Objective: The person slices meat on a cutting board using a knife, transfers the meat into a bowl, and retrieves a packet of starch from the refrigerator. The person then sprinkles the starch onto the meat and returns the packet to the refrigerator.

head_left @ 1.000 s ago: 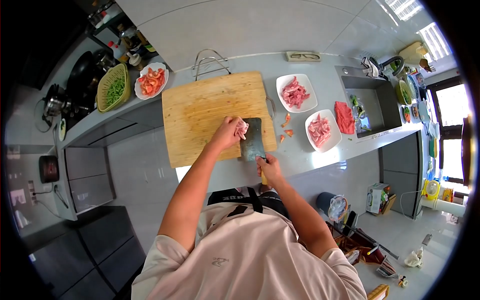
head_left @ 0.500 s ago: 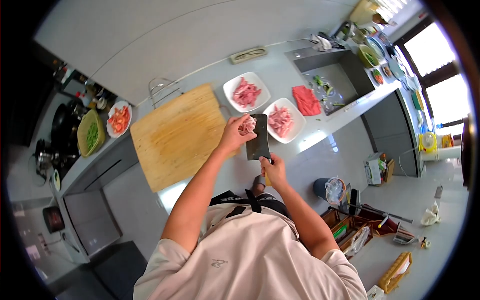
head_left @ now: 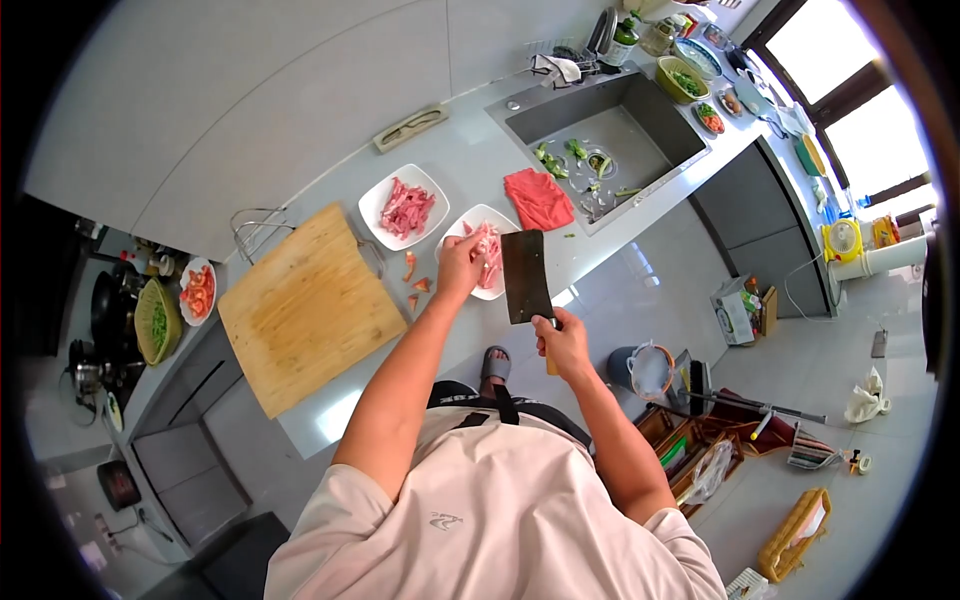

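My right hand [head_left: 564,343] grips the cleaver [head_left: 526,280] by its handle, with the broad dark blade pointing away from me. My left hand [head_left: 459,267] is at the near left side of a white square bowl [head_left: 508,222] of sliced raw meat [head_left: 489,257]. Its thumb and fingers look parted beside the slices and partly cover them; no separate clump shows in the grasp. Left of it stands a second white bowl [head_left: 372,208] of redder meat strips [head_left: 407,208]. A wooden cutting board [head_left: 310,305] lies further left.
A red cloth [head_left: 538,198] lies beside the sink [head_left: 650,128], which has green vegetable scraps inside. Small orange-red pieces [head_left: 421,285] dot the counter near the board. At left stand a plate of cut tomato [head_left: 198,291] and a green basket [head_left: 158,320]. A bucket [head_left: 643,370] is on the floor.
My left hand has moved from beside the cleaver blade to the nearer bowl of meat, and the clump it held is no longer distinct. The view has shifted rightward; the cleaver stays in my right hand.
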`<state>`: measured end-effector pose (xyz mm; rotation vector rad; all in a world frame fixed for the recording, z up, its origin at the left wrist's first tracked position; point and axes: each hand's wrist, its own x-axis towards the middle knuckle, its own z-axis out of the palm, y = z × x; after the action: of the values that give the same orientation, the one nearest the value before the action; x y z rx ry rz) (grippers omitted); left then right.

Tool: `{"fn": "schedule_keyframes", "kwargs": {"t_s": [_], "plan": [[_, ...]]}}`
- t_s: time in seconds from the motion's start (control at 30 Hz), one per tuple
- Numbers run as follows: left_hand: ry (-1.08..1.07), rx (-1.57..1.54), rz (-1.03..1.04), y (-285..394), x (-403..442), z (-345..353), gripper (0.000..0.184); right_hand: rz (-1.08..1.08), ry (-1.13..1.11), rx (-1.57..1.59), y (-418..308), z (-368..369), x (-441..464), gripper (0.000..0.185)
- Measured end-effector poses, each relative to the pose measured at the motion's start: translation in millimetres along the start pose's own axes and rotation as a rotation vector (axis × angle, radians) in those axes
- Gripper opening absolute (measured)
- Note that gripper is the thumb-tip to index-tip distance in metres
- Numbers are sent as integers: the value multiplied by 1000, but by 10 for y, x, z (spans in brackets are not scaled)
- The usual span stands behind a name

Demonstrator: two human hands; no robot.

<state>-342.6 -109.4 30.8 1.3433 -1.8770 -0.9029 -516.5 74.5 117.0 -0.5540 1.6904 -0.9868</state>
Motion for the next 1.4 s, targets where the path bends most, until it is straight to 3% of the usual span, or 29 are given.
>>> {"fn": "schedule_keyframes", "kwargs": {"t_s": [0.13, 0.23, 0.5, 0.6, 0.67, 0.73, 0.77, 0.87, 1.07, 1.17, 1.27, 1.4], "plan": [[-6, -36, -9, 283, -56, -202, 50, -31, 9, 23, -94, -107, 128, 13], [-43, 91, 191, 8, -113, -195, 45, -75, -41, 67, -155, -35, 216, 11], [238, -62, -133, -317, -574, -858, 34, -125, -311, -9, -313, 618, 321, 7], [412, 82, -167, -505, -930, -1301, 34, -267, -433, -253, -145, 995, 392, 25], [500, 108, -235, -609, -1200, -1572, 37, -495, -464, -424, -17, 1262, 368, 48], [578, 161, -287, -833, -1478, -1760, 38, -654, -520, -683, -42, 1550, 261, 50], [628, 202, -263, -955, -1611, -1857, 37, -824, -518, -741, -46, 1701, 199, 51], [758, 180, -377, -1163, -1872, -2091, 36, -1021, -464, -852, 109, 2148, 77, 43], [658, 138, -362, -1210, -1896, -2560, 31, -1213, -358, -1042, 486, 2773, 79, 35], [548, 80, -357, -1295, -1754, -2600, 30, -1128, -359, -1089, 534, 2861, 24, 35], [470, -1, -258, -1356, -1521, -2490, 27, -1153, -320, -964, 542, 2839, 17, 30], [339, -104, -169, -1419, -1127, -2077, 26, -884, -145, -610, 410, 2647, -113, 21]]}}
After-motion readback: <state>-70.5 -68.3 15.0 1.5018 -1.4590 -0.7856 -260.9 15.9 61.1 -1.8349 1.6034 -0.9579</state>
